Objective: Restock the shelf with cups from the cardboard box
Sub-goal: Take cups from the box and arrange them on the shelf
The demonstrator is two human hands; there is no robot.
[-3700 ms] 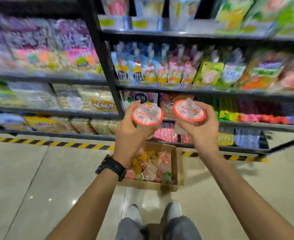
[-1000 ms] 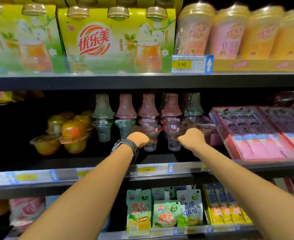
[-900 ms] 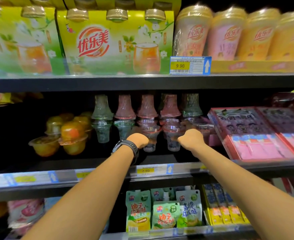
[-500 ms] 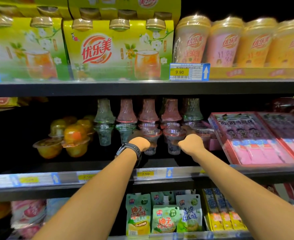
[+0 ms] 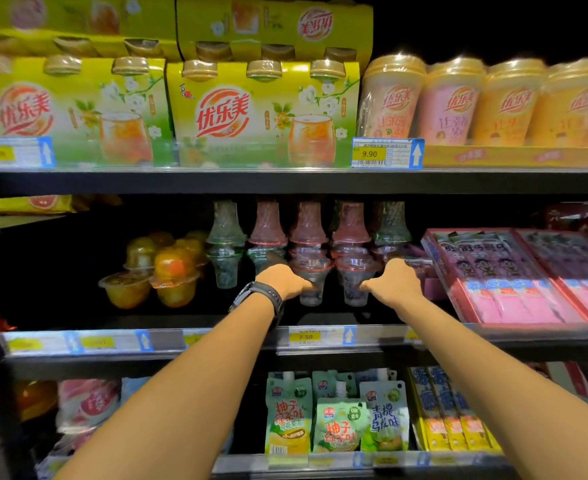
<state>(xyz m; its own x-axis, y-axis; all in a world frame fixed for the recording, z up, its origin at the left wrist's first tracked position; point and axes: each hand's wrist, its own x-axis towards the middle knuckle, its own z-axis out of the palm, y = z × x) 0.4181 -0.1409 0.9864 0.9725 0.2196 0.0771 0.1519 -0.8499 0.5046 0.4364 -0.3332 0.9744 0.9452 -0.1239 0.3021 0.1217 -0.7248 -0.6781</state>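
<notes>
The left grip [image 5: 280,280], with a black watch [image 5: 264,294] at the wrist, is clamped on the narrow foot of a clear cup [image 5: 315,268]. The right grip [image 5: 394,280] is closed the same way on a second cup [image 5: 349,275] just beside it. Both cups sit upright at the front of the middle shelf [image 5: 216,341].

Directly behind the grips stands a row of stacked cups [image 5: 308,223], the upper ones turned upside down, in ribbed cone-shaped plastic with red or green rims. Left of the left grip lie domed orange fruit cups [image 5: 173,271]. Close to the right of the right grip are tilted red trays [image 5: 510,275] of pink sticks.

Below the grips a yellow tag [image 5: 305,337] on the shelf edge reads 2.50, and lower down hang green pouches [image 5: 337,424] marked 柚子. Above them are yellow-green cartons [image 5: 261,112] printed 优乐美, a 9.90 tag [image 5: 369,154], and tall film-wrapped cups [image 5: 451,102].
</notes>
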